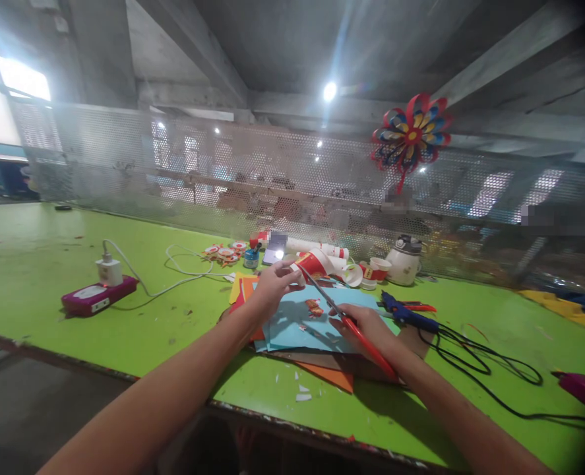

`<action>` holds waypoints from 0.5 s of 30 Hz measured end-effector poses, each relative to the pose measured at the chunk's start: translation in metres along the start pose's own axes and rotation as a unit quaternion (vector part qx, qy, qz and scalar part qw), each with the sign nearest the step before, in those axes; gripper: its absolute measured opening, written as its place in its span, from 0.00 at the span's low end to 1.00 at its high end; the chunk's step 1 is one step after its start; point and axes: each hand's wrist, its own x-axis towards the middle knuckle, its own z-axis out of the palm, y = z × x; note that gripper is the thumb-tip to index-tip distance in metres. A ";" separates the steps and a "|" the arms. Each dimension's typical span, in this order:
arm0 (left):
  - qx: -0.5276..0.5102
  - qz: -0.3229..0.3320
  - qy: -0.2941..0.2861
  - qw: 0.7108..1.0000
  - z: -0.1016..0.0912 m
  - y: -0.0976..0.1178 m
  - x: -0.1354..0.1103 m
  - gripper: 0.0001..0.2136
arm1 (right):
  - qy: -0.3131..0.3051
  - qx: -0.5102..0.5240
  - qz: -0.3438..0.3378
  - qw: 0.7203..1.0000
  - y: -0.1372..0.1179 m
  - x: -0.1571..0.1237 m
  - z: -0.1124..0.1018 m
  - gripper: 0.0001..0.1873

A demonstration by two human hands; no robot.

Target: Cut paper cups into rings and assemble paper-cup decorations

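My left hand [274, 285] grips a red and white paper cup [316, 264], tipped on its side above the stack of paper. In my right hand [364, 323] is a pair of scissors with red handles [366, 344]. The metal blades point up and left and reach the cup's edge; whether they are cutting into it I cannot tell. Below both hands lie light blue paper sheets [287, 330], with a small red and gold cut-out [314, 307] on them. Orange and yellow sheets stick out at the left of the stack.
A blue glue gun [405, 313] with a black cord lies at the right. Behind stand paper cups [380, 265], a kettle-like flask [403, 260], a phone [275, 248] and a small blue jar [251, 257]. A purple power strip [99, 295] sits left. White scraps [303, 397] lie near the front edge.
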 end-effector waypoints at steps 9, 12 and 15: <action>-0.010 0.006 0.007 1.000 0.002 -0.001 0.001 0.17 | 0.003 -0.003 0.002 1.000 -0.009 -0.002 -0.003 0.16; -0.012 0.007 0.008 1.000 0.002 -0.001 0.001 0.18 | 0.010 -0.010 0.001 1.000 -0.010 -0.004 -0.002 0.16; -0.017 0.004 0.011 1.000 0.002 -0.001 0.001 0.18 | 0.007 -0.013 0.000 1.000 -0.010 -0.004 -0.002 0.15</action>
